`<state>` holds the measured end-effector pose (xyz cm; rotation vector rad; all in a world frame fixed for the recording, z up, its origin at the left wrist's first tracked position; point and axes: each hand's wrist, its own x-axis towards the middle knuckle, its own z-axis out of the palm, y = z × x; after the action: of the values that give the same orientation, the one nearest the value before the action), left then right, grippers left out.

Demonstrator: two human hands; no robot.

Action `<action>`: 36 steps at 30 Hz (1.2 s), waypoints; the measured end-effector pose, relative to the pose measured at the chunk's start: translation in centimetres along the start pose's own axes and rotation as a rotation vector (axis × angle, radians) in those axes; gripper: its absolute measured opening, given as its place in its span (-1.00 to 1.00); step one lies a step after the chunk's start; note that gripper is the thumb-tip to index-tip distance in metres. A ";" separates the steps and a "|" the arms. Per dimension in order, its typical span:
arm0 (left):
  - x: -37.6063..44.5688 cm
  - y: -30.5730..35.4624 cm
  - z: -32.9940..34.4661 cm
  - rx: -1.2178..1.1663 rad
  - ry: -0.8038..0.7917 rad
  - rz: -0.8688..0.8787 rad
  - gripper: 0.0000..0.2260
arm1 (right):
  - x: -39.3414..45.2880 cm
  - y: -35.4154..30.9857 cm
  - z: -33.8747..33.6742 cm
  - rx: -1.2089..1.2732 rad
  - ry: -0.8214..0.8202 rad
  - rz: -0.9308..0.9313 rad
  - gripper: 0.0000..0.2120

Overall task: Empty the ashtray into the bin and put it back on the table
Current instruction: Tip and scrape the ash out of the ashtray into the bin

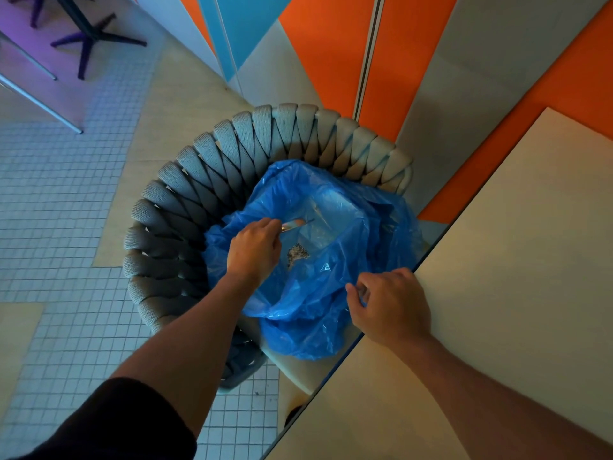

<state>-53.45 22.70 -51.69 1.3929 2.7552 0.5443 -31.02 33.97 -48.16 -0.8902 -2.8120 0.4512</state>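
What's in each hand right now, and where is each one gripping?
The left hand holds the metal ashtray by its near rim, tipped over the blue bag. The right hand pinches the bag's edge beside the table.

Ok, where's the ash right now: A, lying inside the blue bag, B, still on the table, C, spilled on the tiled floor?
A: a small grey ash pile lies inside the blue bin bag, below the metal ashtray tipped by the left hand.

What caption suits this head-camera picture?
Left hand tips a metal ashtray over the blue bin bag; right hand holds the bag open.
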 end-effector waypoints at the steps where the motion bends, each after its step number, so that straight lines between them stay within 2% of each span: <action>1: 0.0 0.1 -0.1 -0.001 0.006 0.004 -0.93 | 0.0 0.0 0.0 0.000 0.002 -0.001 -0.68; 6: 0.0 0.0 -0.4 0.017 0.079 0.038 -0.93 | 0.0 0.0 0.0 0.004 -0.005 -0.001 -0.67; 12: -0.1 -0.1 0.5 0.145 -0.092 0.083 -0.98 | 0.0 0.0 0.0 0.011 -0.001 0.004 -0.68; 20: -0.4 -0.1 0.7 0.081 -0.079 -0.001 -0.95 | 0.0 0.1 0.2 0.013 0.015 0.004 -0.70; 23: -0.3 0.0 1.0 -0.075 0.007 -0.185 -0.92 | 0.0 0.1 0.2 0.012 0.033 -0.001 -0.71; 29: 0.6 -0.6 1.3 -0.555 0.152 -0.781 -0.97 | 0.0 0.1 0.2 0.008 0.030 -0.003 -0.69; 36: 0.7 -1.8 2.3 -0.903 0.186 -1.061 -0.96 | 0.0 0.1 0.0 0.011 0.014 0.003 -0.71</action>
<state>-54.89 22.98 -54.26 -0.2971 2.2842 1.4942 -31.03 34.03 -48.20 -0.8928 -2.7929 0.4578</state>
